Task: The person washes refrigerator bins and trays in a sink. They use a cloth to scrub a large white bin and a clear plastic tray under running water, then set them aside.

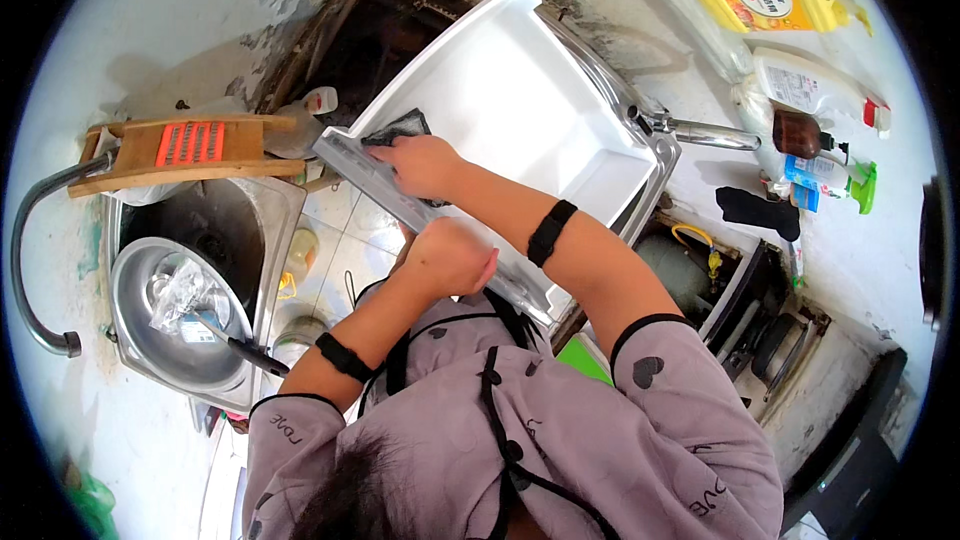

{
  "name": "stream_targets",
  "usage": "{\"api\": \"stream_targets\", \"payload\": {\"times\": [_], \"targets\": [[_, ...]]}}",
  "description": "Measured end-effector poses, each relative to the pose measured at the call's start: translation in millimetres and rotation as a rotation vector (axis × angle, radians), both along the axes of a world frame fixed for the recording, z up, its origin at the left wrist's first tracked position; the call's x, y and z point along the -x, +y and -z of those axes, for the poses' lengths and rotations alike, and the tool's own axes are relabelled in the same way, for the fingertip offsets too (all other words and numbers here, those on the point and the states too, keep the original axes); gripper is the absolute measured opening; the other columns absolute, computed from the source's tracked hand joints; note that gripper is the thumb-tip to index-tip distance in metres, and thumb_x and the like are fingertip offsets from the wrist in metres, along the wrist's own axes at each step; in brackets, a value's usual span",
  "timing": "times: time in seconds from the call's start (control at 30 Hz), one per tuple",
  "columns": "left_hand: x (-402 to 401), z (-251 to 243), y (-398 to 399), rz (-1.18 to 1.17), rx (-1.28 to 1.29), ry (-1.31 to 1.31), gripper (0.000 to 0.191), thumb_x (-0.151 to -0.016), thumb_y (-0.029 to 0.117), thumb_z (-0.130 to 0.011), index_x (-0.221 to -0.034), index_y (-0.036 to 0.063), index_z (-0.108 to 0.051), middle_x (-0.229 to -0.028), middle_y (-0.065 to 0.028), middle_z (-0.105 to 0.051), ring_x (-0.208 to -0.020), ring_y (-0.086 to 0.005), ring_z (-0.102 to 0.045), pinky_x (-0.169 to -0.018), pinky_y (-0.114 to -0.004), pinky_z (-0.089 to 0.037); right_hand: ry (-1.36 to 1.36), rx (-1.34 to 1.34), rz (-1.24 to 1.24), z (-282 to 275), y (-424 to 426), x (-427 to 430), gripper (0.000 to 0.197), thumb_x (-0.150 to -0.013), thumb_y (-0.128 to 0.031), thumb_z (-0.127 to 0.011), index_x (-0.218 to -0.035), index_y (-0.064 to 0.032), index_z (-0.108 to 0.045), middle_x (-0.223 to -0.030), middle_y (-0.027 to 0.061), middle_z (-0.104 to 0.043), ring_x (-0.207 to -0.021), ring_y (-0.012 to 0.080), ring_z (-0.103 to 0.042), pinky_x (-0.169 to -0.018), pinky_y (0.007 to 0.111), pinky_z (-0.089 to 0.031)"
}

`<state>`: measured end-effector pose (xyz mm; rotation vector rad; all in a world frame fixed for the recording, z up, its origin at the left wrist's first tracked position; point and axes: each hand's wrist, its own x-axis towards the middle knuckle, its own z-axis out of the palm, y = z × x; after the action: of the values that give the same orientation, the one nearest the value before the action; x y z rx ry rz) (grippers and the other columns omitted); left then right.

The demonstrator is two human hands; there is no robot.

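A large white plastic drawer (495, 97) with a grey translucent front panel (367, 165) lies tilted before me, over a stainless steel sink. My right hand (424, 165) presses a dark grey mesh cloth (397, 127) against the inner side of the front panel, near its left end. Part of the cloth is hidden under the hand. Closer to my body, my left hand (454, 259) is curled at the outer edge of that panel and grips it. Its fingertips are mostly hidden.
The sink rim (664, 165) and a chrome faucet (712, 133) are on the right, with a brown pump bottle (795, 135) beyond. At left, a steel basin (135, 315) holds plastic wrap and a black-handled utensil (255, 356). A wooden grater (191, 144) spans the other sink. A gas cylinder (675, 262) stands below right.
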<state>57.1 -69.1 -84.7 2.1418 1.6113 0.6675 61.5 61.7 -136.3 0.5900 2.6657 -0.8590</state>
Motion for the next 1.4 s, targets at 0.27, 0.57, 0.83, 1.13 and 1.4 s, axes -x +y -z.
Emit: {"api": "stream_targets", "payload": {"times": [0.27,0.57,0.83,1.13,1.4], "targets": [[-0.1,1.4,-0.3,-0.021,-0.057,-0.026,0.027,-0.073,0.026,-0.065,-0.051,0.0133,-0.057,-0.056,-0.0016,-0.054,-0.054,-0.0188,-0.058,-0.055,-0.034,-0.043,0.465,0.288,0.014,3.7,-0.9,3.6,0.053,-0.077,-0.005,-0.056,-0.130,-0.0056,-0.048,-0.104,0.0188,-0.055,-0.103,0.0347,-0.054,-0.089,0.041,-0.045],[0.6,5.9,-3.4,-0.011,-0.110,-0.055,0.026,-0.073,0.026,-0.066,-0.053,0.0127,-0.057,-0.057,-0.0030,-0.054,-0.055,-0.0202,-0.057,-0.056,-0.034,-0.043,0.204,0.317,0.569,-40.8,33.2,-49.1,0.044,-0.070,-0.017,-0.079,-0.106,-0.0046,-0.057,-0.093,0.0111,-0.066,-0.084,0.0245,-0.064,-0.076,0.033,-0.051],[-0.1,3.5,-4.1,-0.004,-0.062,-0.054,0.028,-0.077,0.027,-0.064,-0.053,0.0122,-0.059,-0.056,-0.0036,-0.055,-0.057,-0.0205,-0.058,-0.059,-0.032,-0.043,0.335,0.656,0.781,-117.9,75.2,-111.8,0.030,-0.076,0.006,-0.066,-0.104,-0.0050,-0.063,-0.094,0.0034,-0.066,-0.082,0.0103,-0.060,-0.075,0.025,-0.048],[-0.6,0.1,3.5,0.006,-0.117,-0.039,0.024,-0.071,0.026,-0.066,-0.053,0.0136,-0.056,-0.058,-0.0022,-0.054,-0.057,-0.0196,-0.057,-0.057,-0.033,-0.044,0.422,0.318,0.460,17.1,39.2,-91.2,0.030,-0.067,-0.009,-0.076,-0.096,-0.0078,-0.070,-0.090,0.0111,-0.068,-0.082,0.0290,-0.065,-0.075,0.037,-0.052],[-2.1,1.4,3.3,-0.019,-0.123,0.049,0.022,-0.071,0.024,-0.065,-0.055,0.0140,-0.054,-0.059,-0.0020,-0.053,-0.058,-0.0192,-0.055,-0.054,-0.034,-0.041,0.127,0.092,-0.115,39.2,-5.7,-139.7,0.020,-0.071,-0.015,-0.070,-0.090,-0.0174,-0.072,-0.088,0.0070,-0.060,-0.089,0.0302,-0.058,-0.073,0.042,-0.048]]}}
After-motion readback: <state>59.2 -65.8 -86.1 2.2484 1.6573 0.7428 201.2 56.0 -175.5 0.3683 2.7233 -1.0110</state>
